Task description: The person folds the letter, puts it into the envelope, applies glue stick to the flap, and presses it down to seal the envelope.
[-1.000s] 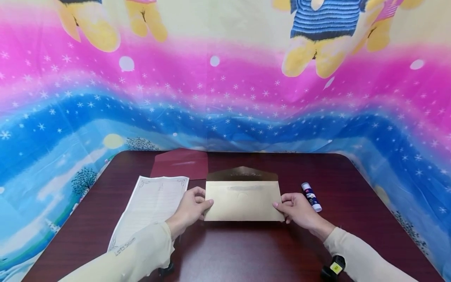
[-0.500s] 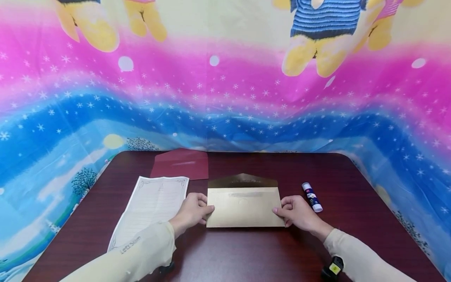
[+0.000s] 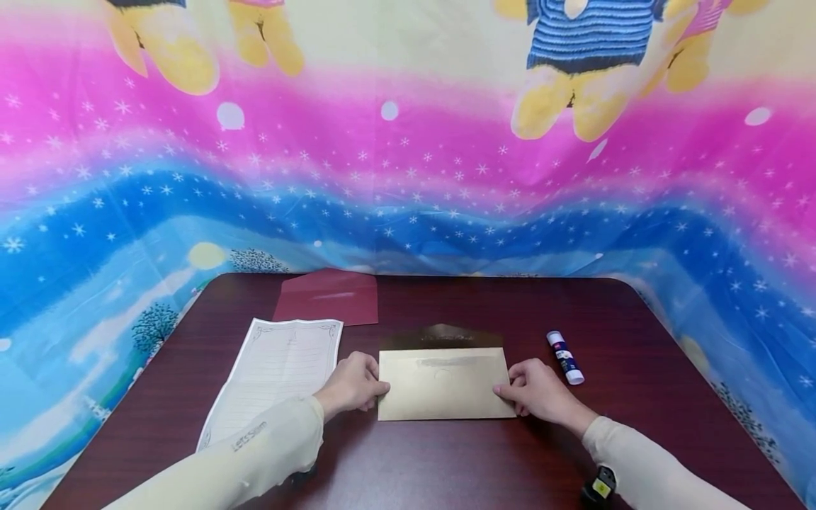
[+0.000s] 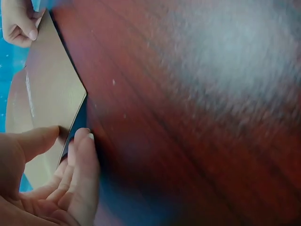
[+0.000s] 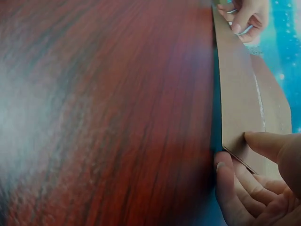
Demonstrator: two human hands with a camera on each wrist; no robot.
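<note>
A gold envelope (image 3: 443,389) sits at the middle of the bench (image 3: 433,467), pocket side up, its long edge toward the person. Its pointed flap (image 3: 440,336) is opened out on the far side and looks darker than the body; a dull smear-like strip runs along the body just below the fold. The pocket's mouth does not face the cameras, so whether anything is inside cannot be told. It is also unclear whether the envelope lies flat on the bench or slightly above it.

Both hands are clamped on it, well apart from each other: the left hand (image 3: 353,382) pinches the left short edge, thumb on top and fingers beneath, and the right hand (image 3: 540,391) pinches the right short edge the same way.

Just beside the right hand lies a blue-and-white tube (image 3: 565,358), slanted. To the left, partly covered by the left sleeve (image 3: 255,453), is an off-white ruled sheet (image 3: 274,368) with an ornate border. Beyond it, near the bench's far edge, a red envelope (image 3: 330,297) lies with its pointed side away; its contents cannot be seen.

Behind the bench hangs a printed cloth (image 3: 408,170) in pink and blue with white snowflakes.
</note>
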